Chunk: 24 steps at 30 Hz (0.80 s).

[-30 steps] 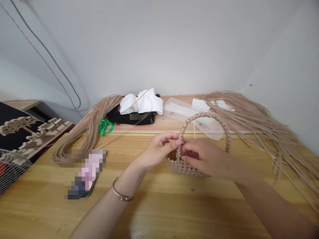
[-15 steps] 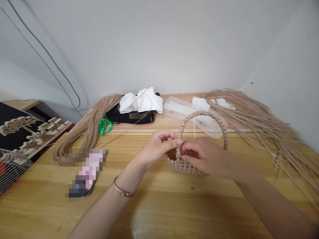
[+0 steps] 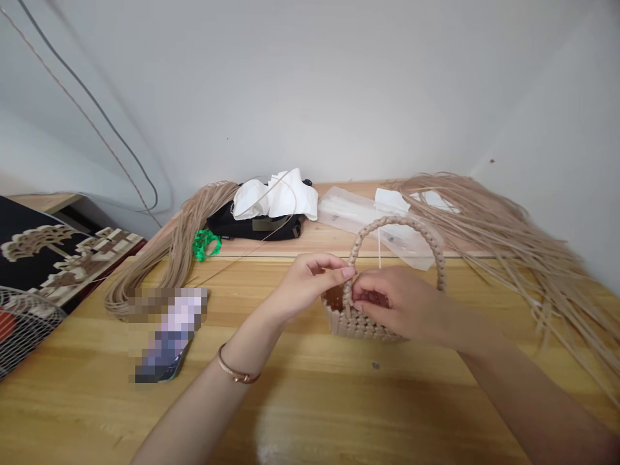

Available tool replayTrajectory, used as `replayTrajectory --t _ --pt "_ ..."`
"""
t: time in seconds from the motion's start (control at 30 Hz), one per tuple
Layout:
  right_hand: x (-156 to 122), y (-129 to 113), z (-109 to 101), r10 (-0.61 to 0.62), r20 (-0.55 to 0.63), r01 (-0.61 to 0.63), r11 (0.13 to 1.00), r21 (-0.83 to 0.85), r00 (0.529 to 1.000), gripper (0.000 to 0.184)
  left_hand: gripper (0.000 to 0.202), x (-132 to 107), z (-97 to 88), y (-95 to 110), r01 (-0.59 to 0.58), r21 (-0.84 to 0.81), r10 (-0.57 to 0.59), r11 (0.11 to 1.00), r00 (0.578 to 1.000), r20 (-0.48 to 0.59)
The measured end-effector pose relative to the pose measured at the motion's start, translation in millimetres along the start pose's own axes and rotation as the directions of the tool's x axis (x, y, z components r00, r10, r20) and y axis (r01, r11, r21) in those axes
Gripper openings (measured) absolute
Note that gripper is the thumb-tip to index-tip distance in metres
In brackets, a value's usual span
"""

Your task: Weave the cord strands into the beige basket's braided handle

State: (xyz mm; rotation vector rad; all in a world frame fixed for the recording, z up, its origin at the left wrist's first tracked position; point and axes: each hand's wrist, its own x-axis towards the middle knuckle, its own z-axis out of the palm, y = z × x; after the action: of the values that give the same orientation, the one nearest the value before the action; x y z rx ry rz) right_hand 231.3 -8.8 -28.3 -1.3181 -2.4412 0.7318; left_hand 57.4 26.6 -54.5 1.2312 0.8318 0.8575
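A small woven beige basket (image 3: 349, 323) with an arched plaited handle (image 3: 402, 224) stands on the wooden table (image 3: 310, 400). My left hand (image 3: 305, 287) pinches the base of the handle at the basket's left rim, fingers closed. My right hand (image 3: 402, 303) lies over the basket's front and rim, fingers curled against the same spot. A thin beige strand (image 3: 271, 219) runs from the hands up and back to the left.
Loose beige weaving strips (image 3: 513, 239) fan out at the right; another bundle (image 3: 169, 252) lies at the left with a green tie (image 3: 203, 244). A black bag with white tissue (image 3: 264, 210), clear plastic bags (image 3: 358, 216), a phone (image 3: 167, 352) and a fan guard (image 3: 22, 329) are about.
Almost nothing has moved. Both hands stay pinched at the handle's base; the view has shifted slightly.
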Motion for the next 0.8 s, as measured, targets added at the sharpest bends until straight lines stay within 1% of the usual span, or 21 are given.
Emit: replayTrajectory --t 0.1,0.17,0.3,0.43,0.47,0.5,0.57,0.63,0.67,0.73,0.8 --pt "1 0 -1 -0.005 0.006 0.005 1.0 0.009 1.0 0.013 0.026 1 -4.7 -4 0.034 -0.099 -0.023 0.995 0.994 0.108" --pt "1 1 0 -0.003 0.01 0.003 1.0 0.017 1.0 0.013 0.028 2 -6.8 -8 0.051 -0.121 -0.034 0.991 0.989 0.142" --pt "0 0 0 0.006 0.007 -0.006 1.0 0.027 1.0 0.013 0.029 3 -6.7 -13 0.029 -0.117 -0.016 0.993 0.993 0.114" --pt "-1 0 0 0.01 -0.003 -0.009 0.999 0.031 1.0 0.014 0.026 2 -4.0 -10 0.015 -0.097 -0.003 0.995 0.993 0.115" --pt "0 0 -1 0.008 -0.003 -0.008 1.0 0.031 1.0 0.014 0.025 1 -3.3 -8 -0.004 -0.08 0.013 0.997 0.994 0.108" --pt "0 0 -1 0.007 -0.004 -0.006 1.0 0.031 1.0 0.014 0.023 0 -2.5 -7 -0.038 -0.047 0.042 0.998 0.995 0.095" --pt "0 0 -1 0.004 -0.007 -0.004 1.0 0.028 1.0 0.014 0.018 -1 -0.8 -5 -0.153 0.067 0.149 0.986 0.987 0.057" --pt "1 0 -1 0.002 -0.011 -0.002 1.0 0.023 1.0 0.014 0.013 -3 1.2 -4 -0.277 0.229 0.279 0.933 0.96 0.022" --pt "1 0 0 0.001 -0.014 0.0 1.0 0.02 1.0 0.014 0.012 -4 2.4 -3 -0.317 0.303 0.329 0.899 0.944 0.011" --pt "1 0 0 -0.004 -0.016 0.004 1.0 0.015 1.0 0.014 0.012 -6 4.7 -4 -0.356 0.421 0.394 0.834 0.919 -0.002" --pt "1 0 0 -0.005 -0.018 0.005 1.0 0.014 1.0 0.014 0.013 -7 6.5 -4 -0.364 0.49 0.42 0.792 0.908 -0.004"
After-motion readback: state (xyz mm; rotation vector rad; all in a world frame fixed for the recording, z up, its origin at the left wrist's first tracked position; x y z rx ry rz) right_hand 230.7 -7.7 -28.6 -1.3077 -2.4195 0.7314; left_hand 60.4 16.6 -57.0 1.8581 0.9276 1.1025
